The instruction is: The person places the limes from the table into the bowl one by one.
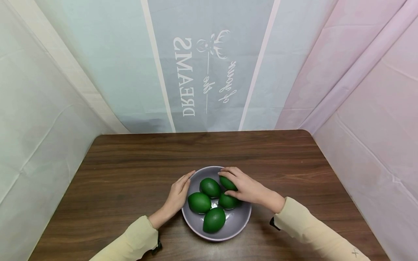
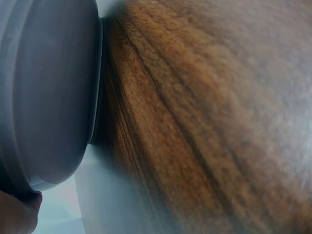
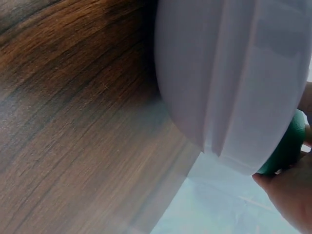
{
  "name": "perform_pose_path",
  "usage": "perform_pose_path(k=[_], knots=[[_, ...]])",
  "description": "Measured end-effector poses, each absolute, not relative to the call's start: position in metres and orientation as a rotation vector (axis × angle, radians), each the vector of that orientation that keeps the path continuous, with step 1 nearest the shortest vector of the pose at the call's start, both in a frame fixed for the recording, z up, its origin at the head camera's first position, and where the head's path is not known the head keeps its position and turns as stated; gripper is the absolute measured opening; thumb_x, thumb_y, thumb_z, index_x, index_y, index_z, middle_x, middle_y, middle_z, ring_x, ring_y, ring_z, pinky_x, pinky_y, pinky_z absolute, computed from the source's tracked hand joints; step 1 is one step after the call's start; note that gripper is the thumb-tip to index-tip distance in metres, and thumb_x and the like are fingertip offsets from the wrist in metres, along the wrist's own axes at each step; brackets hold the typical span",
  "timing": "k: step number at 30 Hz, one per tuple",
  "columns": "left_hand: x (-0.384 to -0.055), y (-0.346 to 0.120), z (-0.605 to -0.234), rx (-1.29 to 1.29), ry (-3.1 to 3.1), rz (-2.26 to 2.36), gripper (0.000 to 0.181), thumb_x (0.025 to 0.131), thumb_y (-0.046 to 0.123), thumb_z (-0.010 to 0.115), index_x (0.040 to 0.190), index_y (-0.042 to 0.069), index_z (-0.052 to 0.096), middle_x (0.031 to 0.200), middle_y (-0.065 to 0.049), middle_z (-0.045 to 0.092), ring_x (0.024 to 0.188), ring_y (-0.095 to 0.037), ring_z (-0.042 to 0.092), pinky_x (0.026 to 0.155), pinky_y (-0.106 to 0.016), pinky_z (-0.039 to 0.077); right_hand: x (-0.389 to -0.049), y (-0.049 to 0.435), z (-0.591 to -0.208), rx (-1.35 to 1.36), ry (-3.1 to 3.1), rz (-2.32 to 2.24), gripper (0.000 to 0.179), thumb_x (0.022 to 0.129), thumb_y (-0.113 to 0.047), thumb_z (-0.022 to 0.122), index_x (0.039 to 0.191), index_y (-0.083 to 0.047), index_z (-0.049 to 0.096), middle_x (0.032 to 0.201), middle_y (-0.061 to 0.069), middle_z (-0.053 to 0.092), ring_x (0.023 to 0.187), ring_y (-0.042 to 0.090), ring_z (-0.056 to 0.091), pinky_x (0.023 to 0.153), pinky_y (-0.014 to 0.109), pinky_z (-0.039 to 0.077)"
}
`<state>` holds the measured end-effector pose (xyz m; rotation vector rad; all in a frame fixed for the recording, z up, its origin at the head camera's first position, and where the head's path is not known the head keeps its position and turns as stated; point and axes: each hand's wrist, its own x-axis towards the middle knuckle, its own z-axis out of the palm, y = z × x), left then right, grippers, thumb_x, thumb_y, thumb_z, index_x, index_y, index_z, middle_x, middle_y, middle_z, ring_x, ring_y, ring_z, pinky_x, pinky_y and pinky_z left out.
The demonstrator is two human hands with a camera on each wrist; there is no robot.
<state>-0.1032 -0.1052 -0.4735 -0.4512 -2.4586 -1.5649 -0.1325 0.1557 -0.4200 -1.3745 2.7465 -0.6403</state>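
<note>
Several dark green limes (image 1: 214,220) with slightly pointed ends lie in a round grey bowl (image 1: 235,226). My left hand (image 1: 176,194) rests against the bowl's left side, its fingers fairly straight along the rim. In the left wrist view a fingertip (image 2: 19,212) touches the bowl's edge. At the bowl's far right my right hand (image 1: 245,185) reaches over the rim and grips one lime (image 1: 228,183), partly covered by the fingers. Another lime (image 1: 228,201) sits just below that hand. In the right wrist view the gripped lime (image 3: 287,146) shows between fingers and thumb beside the rim.
The bowl stands on a dark brown wooden table (image 1: 130,170), near its front middle. Behind the table hangs a pale blue-grey cloth (image 1: 212,123) with lettering, and light cloth walls (image 1: 375,145) close off both sides.
</note>
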Motion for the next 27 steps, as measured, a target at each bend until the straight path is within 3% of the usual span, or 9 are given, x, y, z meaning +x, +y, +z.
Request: perform_pose_path(k=[18,27], knots=[[-0.1034,-0.1049,-0.4739,-0.461,-2.47,-1.567,0.032,0.096,0.004,0.042,0.125,0.0,0.053,0.123,-0.012,0.056,0.115,-0.024,0.051,0.094,-0.042,0.041,-0.1351,0.1536,-0.4228,-1.359,2.752,-0.635,0.061,0.08,-0.022,0.071,0.132,-0.007,0.043,0.131,0.009,0.043,0.119,0.02,0.043,0.094,0.037,0.042],[-0.1033,-0.105,-0.4737,-0.45,-2.474,-1.577,0.032,0.096,0.004,0.042,0.125,0.001,0.054,0.123,-0.012,0.056,0.115,-0.025,0.05,0.093,-0.043,0.041,-0.1346,0.1522,-0.4227,-1.379,2.732,-0.678,0.032,0.082,-0.017,0.068,0.11,-0.006,0.057,0.121,0.008,0.051,0.114,0.019,0.047,0.091,0.033,0.044]])
